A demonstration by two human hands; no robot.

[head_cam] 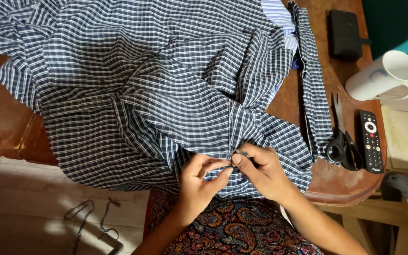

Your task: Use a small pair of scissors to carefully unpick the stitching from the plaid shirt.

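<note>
Near edge: your left hand [198, 182] and right hand [260, 172] both pinch the navy-and-white checked cotton fabric [166, 85] closed-fingered; loosen either pinch and bunched cloth slides floorward.

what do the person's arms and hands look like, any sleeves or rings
Both forearms are bare as far as the picture shows, with no sleeve or cuff in view. The left hand and the right hand wear no gloves, and no ring, watch or bracelet shows. The fingernails look short and unpainted. Below the arms lies a dark paisley-patterned garment in reds and oranges.
</note>
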